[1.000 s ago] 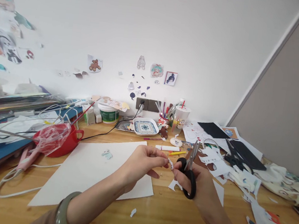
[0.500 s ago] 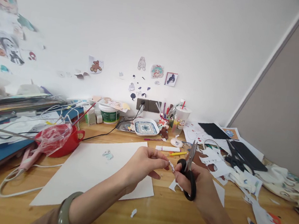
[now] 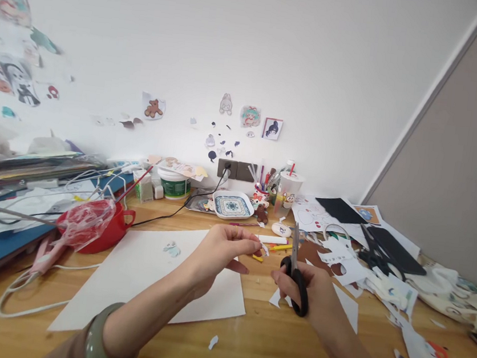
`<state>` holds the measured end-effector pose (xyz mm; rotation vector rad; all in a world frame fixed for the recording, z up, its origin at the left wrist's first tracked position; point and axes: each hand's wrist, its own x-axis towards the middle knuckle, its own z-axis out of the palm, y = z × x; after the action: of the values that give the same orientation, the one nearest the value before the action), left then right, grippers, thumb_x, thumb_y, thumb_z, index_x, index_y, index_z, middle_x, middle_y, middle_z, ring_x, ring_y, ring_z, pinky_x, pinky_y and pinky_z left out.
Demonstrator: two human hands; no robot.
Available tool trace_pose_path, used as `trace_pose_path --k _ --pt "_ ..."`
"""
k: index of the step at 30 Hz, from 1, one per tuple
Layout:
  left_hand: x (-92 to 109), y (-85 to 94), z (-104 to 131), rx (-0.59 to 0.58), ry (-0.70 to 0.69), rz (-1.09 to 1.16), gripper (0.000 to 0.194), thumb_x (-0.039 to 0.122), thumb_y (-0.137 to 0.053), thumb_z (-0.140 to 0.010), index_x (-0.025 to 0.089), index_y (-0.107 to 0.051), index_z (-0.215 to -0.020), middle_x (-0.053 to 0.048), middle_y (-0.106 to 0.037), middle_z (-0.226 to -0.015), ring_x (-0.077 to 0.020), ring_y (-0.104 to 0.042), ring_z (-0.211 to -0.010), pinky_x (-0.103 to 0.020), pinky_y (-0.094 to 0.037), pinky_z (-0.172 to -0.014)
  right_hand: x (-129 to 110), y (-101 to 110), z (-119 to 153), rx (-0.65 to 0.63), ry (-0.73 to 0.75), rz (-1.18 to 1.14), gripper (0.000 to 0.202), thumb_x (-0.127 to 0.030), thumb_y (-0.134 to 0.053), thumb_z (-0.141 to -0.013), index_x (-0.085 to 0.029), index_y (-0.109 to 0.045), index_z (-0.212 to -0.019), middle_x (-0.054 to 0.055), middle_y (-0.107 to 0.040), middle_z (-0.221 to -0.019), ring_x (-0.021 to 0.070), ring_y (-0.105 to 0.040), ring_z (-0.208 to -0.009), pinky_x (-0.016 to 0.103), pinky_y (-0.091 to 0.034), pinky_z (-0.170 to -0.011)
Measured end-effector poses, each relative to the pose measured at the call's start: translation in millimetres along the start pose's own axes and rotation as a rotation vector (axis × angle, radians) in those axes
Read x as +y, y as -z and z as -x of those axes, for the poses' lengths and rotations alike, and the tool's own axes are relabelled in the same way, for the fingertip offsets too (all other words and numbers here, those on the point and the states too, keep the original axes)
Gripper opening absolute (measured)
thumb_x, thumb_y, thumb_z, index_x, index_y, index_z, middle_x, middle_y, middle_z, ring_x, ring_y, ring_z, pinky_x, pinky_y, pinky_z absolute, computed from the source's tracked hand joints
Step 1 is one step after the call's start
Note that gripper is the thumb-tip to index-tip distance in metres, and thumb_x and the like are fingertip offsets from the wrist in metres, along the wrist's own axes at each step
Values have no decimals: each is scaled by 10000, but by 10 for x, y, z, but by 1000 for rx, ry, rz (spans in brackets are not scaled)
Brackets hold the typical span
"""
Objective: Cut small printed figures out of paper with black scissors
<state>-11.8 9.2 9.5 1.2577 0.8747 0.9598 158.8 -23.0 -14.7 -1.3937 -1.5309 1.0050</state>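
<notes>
Between the thumb and forefinger of my left hand point(image 3: 224, 255) is a small white paper piece point(image 3: 265, 250). My right hand point(image 3: 309, 290) is closed around the black handles of a pair of scissors point(image 3: 294, 271), whose blades point up and away. A gap separates the two hands. Under my left forearm lies a large white sheet point(image 3: 136, 276), with a small pale blue cutout point(image 3: 172, 248) on it. A little paper scrap point(image 3: 213, 342) rests on the wooden table point(image 3: 261, 354) near the front.
A red cup point(image 3: 98, 232) with plastic wrap and a pink tool stand left. At the back are a patterned tray point(image 3: 232, 205), a white tub point(image 3: 173, 184) and a drink cup point(image 3: 287, 193). Paper scraps point(image 3: 422, 343) and other scissors point(image 3: 374, 255) lie right.
My left hand has moved slightly left with the small paper piece, away from my right hand. My right hand has let go of the piece and shifted slightly left with the scissors, their blades now more upright.
</notes>
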Motion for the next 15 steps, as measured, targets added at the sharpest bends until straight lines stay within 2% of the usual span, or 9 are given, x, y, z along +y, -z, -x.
trace_pose_path --k 3,9,15 --pt "22 21 1 5 -7 14 179 312 -612 -646 148 -604 -717 -49 -604 -753 -139 -524 -762 -185 -436 -522 9 1 -14 -43 -3 37 147 -270 -552 -693 -158 -525 -602 -29 -473 -522 101 -397 -481 208 -305 -444" --pt "66 50 6 23 -8 33 182 324 -624 -628 154 -609 -691 -38 -592 -741 -136 -507 -755 -181 -433 -511 10 -16 17 -317 81 137 194 -341 -531 -728 -161 -541 -656 -19 -485 -582 119 -431 -549 214 -328 -502" --pt "51 29 13 35 -5 27 166 313 -618 -640 155 -611 -688 -43 -616 -770 -141 -522 -779 -181 -438 -518 -3 -20 63 -352 61 137 253 -391 -531 -740 -159 -520 -640 -21 -467 -584 113 -404 -546 210 -311 -499"
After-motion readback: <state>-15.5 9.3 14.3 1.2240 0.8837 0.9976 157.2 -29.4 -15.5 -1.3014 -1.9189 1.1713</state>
